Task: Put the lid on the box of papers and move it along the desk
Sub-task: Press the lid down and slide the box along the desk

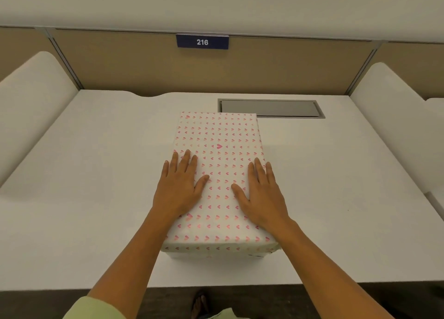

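Lid (219,150) sits on box (211,255), mid tabletop (84,174). Both my grips flat, fingers spread, holding nothing: left hand (179,186) & right hand (262,196) press lid's near half.

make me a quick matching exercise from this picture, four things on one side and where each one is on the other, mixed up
Things:
1. lid
2. sign
3. left hand
4. metal flap

Places:
A. on the partition behind the desk, reading 216
B. set into the desk top, just beyond the box's far right corner
C. flat on the lid's left part
D. closed over the box, heart-patterned

Pairs: 1-D, 2-A, 3-C, 4-B
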A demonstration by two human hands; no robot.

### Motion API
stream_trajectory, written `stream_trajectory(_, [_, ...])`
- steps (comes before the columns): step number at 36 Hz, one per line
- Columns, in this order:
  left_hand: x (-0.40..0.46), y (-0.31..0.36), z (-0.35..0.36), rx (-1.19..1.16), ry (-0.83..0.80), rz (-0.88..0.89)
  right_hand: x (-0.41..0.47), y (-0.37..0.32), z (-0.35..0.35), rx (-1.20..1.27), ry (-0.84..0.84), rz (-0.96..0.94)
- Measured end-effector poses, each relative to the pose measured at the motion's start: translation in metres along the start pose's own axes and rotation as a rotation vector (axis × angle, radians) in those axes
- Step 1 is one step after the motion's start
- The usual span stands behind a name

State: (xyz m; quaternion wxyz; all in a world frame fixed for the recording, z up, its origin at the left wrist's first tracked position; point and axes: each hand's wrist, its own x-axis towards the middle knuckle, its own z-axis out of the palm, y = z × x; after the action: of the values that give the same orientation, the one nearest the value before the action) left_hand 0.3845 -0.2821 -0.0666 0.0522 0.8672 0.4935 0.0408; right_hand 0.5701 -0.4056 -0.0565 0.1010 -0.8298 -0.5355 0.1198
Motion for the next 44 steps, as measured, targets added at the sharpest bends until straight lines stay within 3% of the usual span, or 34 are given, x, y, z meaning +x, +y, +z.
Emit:
stream_trajectory(9, [-0.002, -0.001, -0.005, -0.064, 0.007, 0.004, 0.001, 0.000, 0.004, -0.100, 0.064, -0.039])
stream_trajectory(30, [-0.005, -0.005, -0.010, -0.176, -0.014, 0.036, 0.000, 0.002, 0.005, -0.023, 0.066, -0.010])
stream_trajectory(44, [-0.003, -0.002, -0.019, -0.323, -0.030, -0.113, -0.001, 0.007, -0.004, 0.218, -0.015, -0.016])
